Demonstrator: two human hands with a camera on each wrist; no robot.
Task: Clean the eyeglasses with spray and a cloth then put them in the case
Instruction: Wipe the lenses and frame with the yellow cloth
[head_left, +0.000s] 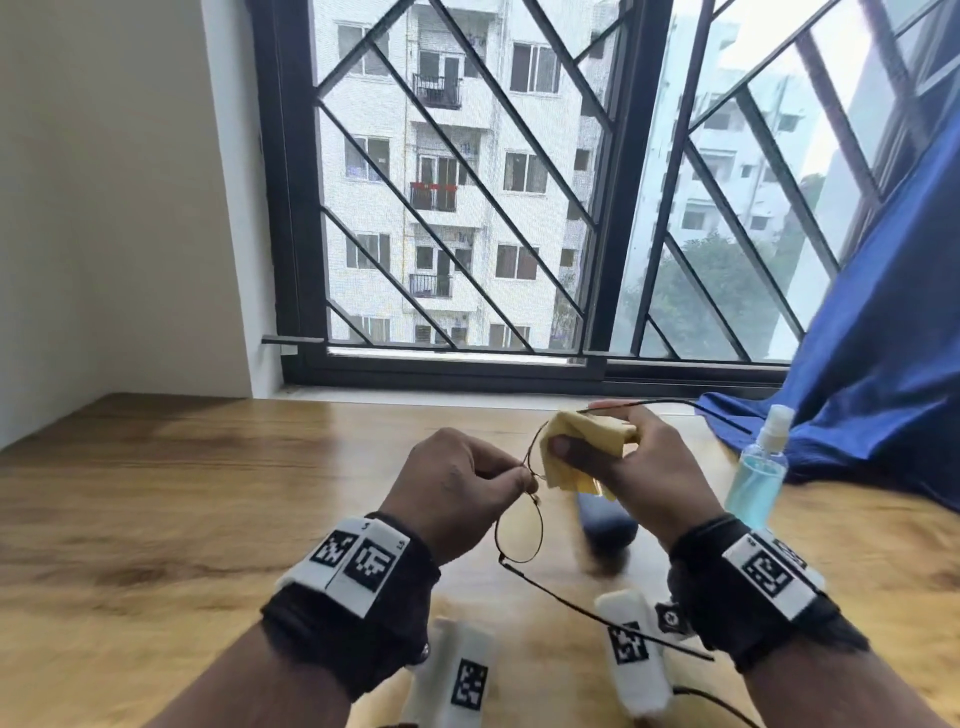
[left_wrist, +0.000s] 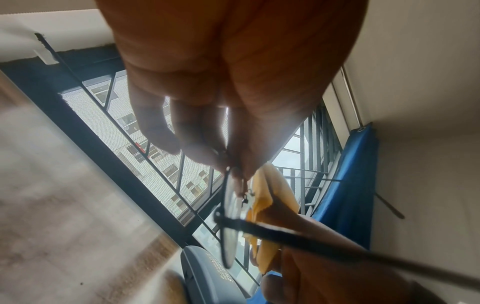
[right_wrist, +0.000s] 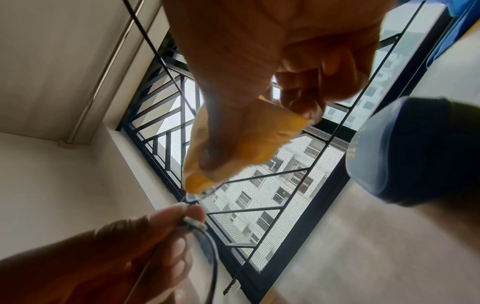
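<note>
Thin dark-rimmed eyeglasses (head_left: 519, 535) hang in the air above the wooden table (head_left: 182, 493), their arms unfolded. My left hand (head_left: 462, 483) pinches the frame at the bridge between thumb and fingers (left_wrist: 207, 152). My right hand (head_left: 618, 457) holds a yellow cloth (head_left: 576, 441) folded around the far lens, thumb pressed on one side. The cloth (right_wrist: 233, 144) hides that lens. The near lens (left_wrist: 231, 226) is bare. A dark blue case (head_left: 608, 525) lies on the table under the hands. A clear spray bottle (head_left: 758, 467) of blue liquid stands right of my right hand.
A blue curtain (head_left: 883, 338) drapes onto the table's right back corner, behind the bottle. A barred window (head_left: 467, 182) runs along the table's far edge, with a white wall (head_left: 104, 208) to the left. White tagged markers (head_left: 462, 675) lie near the front edge.
</note>
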